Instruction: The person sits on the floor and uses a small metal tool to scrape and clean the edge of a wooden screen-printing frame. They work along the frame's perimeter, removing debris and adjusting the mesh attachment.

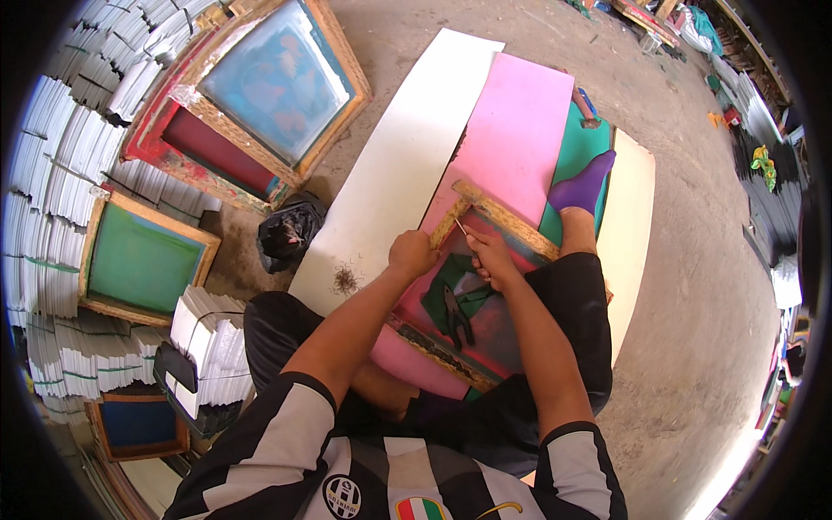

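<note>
A wooden screen-printing frame [511,227] with reddish mesh lies tilted across my lap. My left hand [414,253] is closed on its left wooden side. In my right hand [491,258] is a thin metal-shafted tool like a screwdriver [461,228]; its tip points at the frame's far left corner, and my fingers hide most of the handle. Pliers with dark handles [457,321] rest on a dark green cloth [439,290] inside the frame, just below my right hand.
White, pink [513,130] and green sheets cover the floor under me. A scatter of small staple-like bits [345,279] lies at left, by a black plastic bag [290,232]. A hammer [587,111] lies beyond my foot. More screen frames [329,147] lean against stacked white sheets [52,191].
</note>
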Tool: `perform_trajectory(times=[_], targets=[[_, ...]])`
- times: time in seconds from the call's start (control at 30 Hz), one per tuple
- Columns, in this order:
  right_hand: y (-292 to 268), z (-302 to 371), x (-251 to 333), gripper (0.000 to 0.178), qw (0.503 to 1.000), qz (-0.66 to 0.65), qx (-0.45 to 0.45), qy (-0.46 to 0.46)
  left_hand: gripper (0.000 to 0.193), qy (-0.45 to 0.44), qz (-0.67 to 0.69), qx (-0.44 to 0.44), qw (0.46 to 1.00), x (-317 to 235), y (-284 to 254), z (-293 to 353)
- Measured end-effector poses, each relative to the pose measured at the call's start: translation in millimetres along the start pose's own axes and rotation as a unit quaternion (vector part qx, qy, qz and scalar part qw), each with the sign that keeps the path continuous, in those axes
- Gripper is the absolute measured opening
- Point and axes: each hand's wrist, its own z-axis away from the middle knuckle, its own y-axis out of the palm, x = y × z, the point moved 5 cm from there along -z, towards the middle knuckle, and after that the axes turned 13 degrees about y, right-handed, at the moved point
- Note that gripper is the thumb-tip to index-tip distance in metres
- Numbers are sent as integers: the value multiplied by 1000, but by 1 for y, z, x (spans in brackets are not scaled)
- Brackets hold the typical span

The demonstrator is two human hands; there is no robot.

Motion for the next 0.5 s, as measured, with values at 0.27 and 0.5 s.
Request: perform_trajectory(times=[0.27,0.5], targets=[[6,-17,-1,41,885,249,-231,-319,41,-18,15,30,999,-9,-10,4],[2,-8,6,43,996,-72,42,-27,40,-13,19,24,999,-7,-7,3]])
